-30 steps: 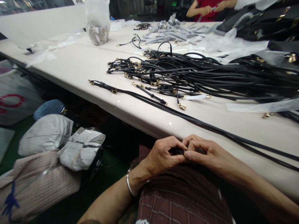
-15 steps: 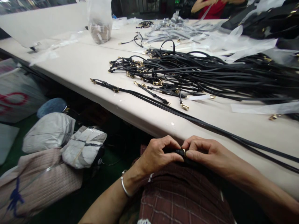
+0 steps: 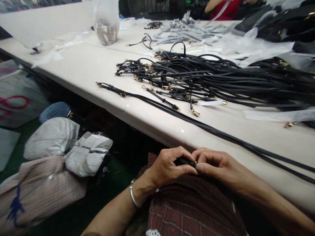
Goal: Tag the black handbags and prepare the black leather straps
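Just below the table's near edge, my left hand (image 3: 167, 167) and my right hand (image 3: 216, 165) meet over my lap. Both pinch the end of a black strap (image 3: 185, 161) with a small gold fitting between their fingertips. A silver bangle sits on my left wrist. On the white table (image 3: 81, 72) a long black strap (image 3: 221, 134) runs from the left towards the right edge. Behind it lies a big heap of black straps with gold buckles (image 3: 209, 78).
A clear plastic bag (image 3: 106, 23) stands at the back of the table, near grey straps (image 3: 182, 31) and white paper sheets (image 3: 248, 46). Another person in red (image 3: 223, 8) works at the far end. Wrapped bundles (image 3: 71, 150) lie on the floor to the left.
My hands have stayed together at the table edge, shifting slightly lower; the fingers have worked on the strap end, whose gold fitting now shows between them.
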Available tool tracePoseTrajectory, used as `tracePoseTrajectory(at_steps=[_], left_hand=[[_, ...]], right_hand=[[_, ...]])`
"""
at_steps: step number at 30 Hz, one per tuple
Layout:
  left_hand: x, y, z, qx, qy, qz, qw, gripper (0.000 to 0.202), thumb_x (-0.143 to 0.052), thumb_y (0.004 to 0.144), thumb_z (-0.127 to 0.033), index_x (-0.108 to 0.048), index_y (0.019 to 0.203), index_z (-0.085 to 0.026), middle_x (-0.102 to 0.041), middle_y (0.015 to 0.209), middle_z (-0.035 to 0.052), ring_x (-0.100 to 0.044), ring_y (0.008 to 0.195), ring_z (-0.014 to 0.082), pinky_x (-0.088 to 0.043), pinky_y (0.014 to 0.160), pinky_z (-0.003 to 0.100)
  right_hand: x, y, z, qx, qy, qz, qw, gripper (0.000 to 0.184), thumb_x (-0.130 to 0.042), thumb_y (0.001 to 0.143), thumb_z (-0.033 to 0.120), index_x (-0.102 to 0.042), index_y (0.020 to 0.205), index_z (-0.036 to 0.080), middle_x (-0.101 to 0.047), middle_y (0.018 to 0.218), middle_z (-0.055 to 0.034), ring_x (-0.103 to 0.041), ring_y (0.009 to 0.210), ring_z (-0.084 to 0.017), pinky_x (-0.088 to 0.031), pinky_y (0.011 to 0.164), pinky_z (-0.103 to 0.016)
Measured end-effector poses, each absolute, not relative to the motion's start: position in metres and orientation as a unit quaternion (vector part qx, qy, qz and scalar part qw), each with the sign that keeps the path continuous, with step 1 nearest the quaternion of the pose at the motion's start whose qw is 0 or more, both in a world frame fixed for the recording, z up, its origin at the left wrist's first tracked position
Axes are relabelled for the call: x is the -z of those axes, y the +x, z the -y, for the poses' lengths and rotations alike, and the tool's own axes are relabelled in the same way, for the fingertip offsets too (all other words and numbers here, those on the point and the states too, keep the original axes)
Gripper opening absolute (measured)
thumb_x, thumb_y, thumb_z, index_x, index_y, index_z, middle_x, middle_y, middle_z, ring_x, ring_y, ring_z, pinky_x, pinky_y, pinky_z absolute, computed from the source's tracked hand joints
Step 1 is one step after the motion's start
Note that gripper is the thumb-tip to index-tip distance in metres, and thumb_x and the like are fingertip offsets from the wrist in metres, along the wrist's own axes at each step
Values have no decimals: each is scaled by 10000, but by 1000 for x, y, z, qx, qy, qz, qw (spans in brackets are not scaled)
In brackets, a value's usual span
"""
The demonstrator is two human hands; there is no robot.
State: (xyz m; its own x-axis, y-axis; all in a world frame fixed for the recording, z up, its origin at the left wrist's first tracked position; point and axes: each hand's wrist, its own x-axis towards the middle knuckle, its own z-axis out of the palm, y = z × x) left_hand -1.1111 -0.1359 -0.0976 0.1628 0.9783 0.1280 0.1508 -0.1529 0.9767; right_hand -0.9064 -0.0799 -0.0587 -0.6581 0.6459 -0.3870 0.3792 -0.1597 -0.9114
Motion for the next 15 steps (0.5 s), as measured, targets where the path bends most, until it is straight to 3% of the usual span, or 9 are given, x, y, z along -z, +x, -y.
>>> tracePoseTrajectory(at_steps=[3,7,11,15], left_hand=[[97,-1113,134,-449,616,-443,471,200,-798,797,-338,-752,893,-169,-723,842,37,-651,761,152,-502,750,239],[98,-1123,133,-423,582,-483,498,246,-848,723,-330,-713,855,-173,-649,810,10,-579,758,144,-458,704,240],[99,-1128,135,-395,494,-511,582,276,-812,754,-336,-599,768,-161,-553,706,-33,-486,655,101,-384,611,220],[100,-1125,138,-430,408,-408,694,380,-795,777,-396,-494,770,-165,-590,837,-1,-567,680,101,-441,662,234]], right_hand=[[67,-914,87,-695,-415,577,107,447,-679,835,568,-575,652,173,-633,974,-55,-545,825,-188,-421,729,-284],[76,-912,92,-756,-419,495,93,469,-687,818,625,-523,751,191,-503,726,14,-387,650,-128,-305,589,-240],[76,-910,92,-752,-412,503,108,443,-631,869,618,-542,798,189,-529,773,-6,-388,687,-142,-303,622,-254],[75,-916,95,-764,-365,502,174,500,-535,893,682,-542,777,195,-507,739,-3,-382,687,-153,-321,629,-269]])
